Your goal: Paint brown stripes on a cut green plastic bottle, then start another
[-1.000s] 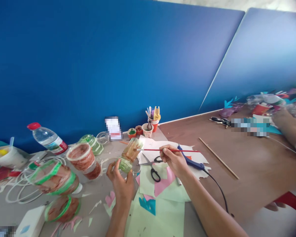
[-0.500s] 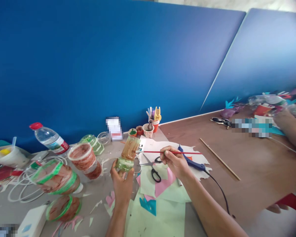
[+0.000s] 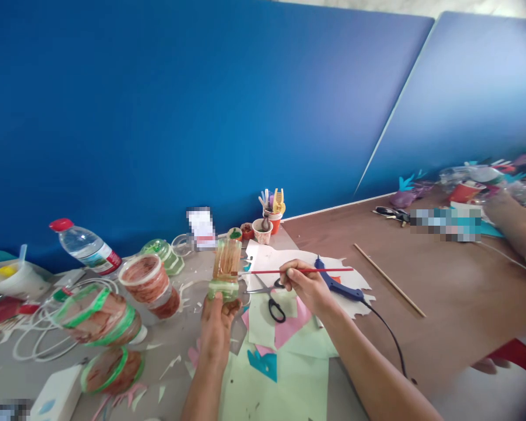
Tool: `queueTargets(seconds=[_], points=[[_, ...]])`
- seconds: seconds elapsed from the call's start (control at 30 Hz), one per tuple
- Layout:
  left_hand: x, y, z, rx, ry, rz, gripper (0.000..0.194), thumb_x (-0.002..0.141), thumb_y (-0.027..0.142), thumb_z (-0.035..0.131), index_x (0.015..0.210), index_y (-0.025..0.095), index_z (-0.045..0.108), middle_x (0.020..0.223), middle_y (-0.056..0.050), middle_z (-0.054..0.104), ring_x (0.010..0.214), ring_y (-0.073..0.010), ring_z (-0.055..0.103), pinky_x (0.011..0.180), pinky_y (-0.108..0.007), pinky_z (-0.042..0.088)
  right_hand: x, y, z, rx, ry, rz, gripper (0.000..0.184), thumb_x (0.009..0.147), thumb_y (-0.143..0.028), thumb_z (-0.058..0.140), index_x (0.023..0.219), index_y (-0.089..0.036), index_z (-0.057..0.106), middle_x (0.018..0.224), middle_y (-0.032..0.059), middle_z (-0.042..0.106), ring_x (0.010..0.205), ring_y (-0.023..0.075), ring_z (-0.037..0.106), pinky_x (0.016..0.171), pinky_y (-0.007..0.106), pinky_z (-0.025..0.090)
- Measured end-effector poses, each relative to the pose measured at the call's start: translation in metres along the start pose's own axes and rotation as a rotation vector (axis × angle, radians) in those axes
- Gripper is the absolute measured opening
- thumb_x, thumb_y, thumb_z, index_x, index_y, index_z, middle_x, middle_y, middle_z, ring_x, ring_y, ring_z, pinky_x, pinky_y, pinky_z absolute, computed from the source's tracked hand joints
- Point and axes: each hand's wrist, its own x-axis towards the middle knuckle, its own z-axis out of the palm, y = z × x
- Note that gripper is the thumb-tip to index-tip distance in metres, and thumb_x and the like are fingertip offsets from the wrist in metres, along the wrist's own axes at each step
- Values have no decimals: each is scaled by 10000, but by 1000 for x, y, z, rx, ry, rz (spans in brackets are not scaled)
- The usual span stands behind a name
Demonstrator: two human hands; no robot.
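My left hand (image 3: 218, 318) grips the green lower end of a clear plastic container (image 3: 226, 261), whose upper part is streaked with brown paint. In my right hand (image 3: 304, 283) is a thin red paintbrush (image 3: 263, 271), held level between thumb and fingers. Its tip meets the right side of the container. Beneath the brush, black-handled scissors (image 3: 277, 310) lie on pale green and pink paper (image 3: 304, 321). A blue glue gun (image 3: 339, 286) with a black cord rests on white paper (image 3: 267, 257), just beyond my right hand.
Brown-painted cups (image 3: 144, 275) and a bottle with a red cap (image 3: 87, 248) stand at left, near white cable loops (image 3: 35, 345). Small paint cups (image 3: 263, 231) are by the blue partition (image 3: 179, 117). A wooden stick (image 3: 390, 280) lies at right. Another person's hand (image 3: 508, 207) is at far right.
My left hand has turned the container more upright, and its fingers have shifted around the base. The brush has moved slightly left with my right hand, its tip staying at the container's side.
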Motion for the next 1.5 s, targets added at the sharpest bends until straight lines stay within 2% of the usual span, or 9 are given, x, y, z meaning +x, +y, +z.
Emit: queueTargets(seconds=[0.2, 0.33, 0.6, 0.7, 0.8, 1.0, 1.1, 1.27, 1.5], points=[[-1, 7, 3, -161, 54, -185, 265, 783, 403, 629, 807, 139, 637, 692, -60, 688, 636, -177, 654, 665, -347, 561, 1, 1, -2, -30, 27, -8, 202, 731, -374, 728, 772, -177, 706, 615, 23, 632, 531, 120, 520, 497, 255, 405], [-5, 14, 5, -216, 70, -298, 357, 903, 396, 441, 786, 134, 653, 688, -96, 689, 641, -179, 657, 669, -338, 563, 1, -1, 1, 4, 3, -4, 217, 722, -390, 733, 777, -181, 710, 627, 24, 632, 533, 122, 523, 502, 261, 408], [-7, 19, 4, -308, -20, -419, 473, 897, 450, 407, 752, 91, 679, 692, -125, 673, 544, -147, 573, 612, -322, 554, 1, -1, 0, -16, 17, -17, 194, 730, -363, 731, 766, -175, 706, 623, 23, 635, 532, 114, 520, 505, 251, 402], [-7, 21, 4, -348, -38, -469, 468, 889, 440, 415, 825, 64, 687, 697, -129, 663, 521, -134, 538, 566, -298, 540, 0, 0, 1, 5, -16, 19, 202, 730, -368, 732, 779, -173, 712, 624, 23, 639, 533, 113, 531, 510, 249, 403], [-7, 22, 2, -416, -85, -529, 492, 889, 434, 404, 932, 24, 671, 712, -134, 650, 495, -116, 501, 533, -281, 526, 1, -1, 1, 12, 28, 18, 204, 719, -363, 743, 770, -169, 708, 615, 20, 643, 534, 113, 532, 508, 245, 400], [-4, 20, -8, -510, -226, -562, 503, 898, 391, 373, 1197, 23, 543, 747, -105, 619, 475, -94, 470, 535, -281, 526, 1, 0, -1, 3, -54, 34, 216, 733, -363, 729, 788, -155, 703, 632, 23, 649, 533, 107, 545, 513, 238, 410], [-3, 19, -10, -548, -252, -560, 549, 892, 389, 371, 1265, -2, 464, 752, -99, 601, 476, -89, 458, 530, -276, 520, 1, -2, -1, -25, -21, 27, 198, 736, -344, 726, 777, -152, 698, 630, 21, 646, 535, 105, 540, 513, 237, 412], [-6, 22, -7, -541, -303, -539, 547, 890, 375, 359, 1265, -11, 456, 729, -76, 573, 450, -79, 429, 511, -268, 502, 1, -5, 1, 69, -57, 39, 222, 712, -371, 739, 763, -159, 696, 614, 19, 642, 529, 107, 532, 503, 237, 402], [-6, 21, -10, -508, -347, -530, 541, 878, 393, 355, 1166, -16, 563, 726, -82, 580, 456, -80, 437, 532, -265, 502, 6, 0, -6, 69, 77, 18, 191, 716, -335, 736, 777, -158, 698, 605, 12, 631, 514, 97, 515, 487, 223, 386]])
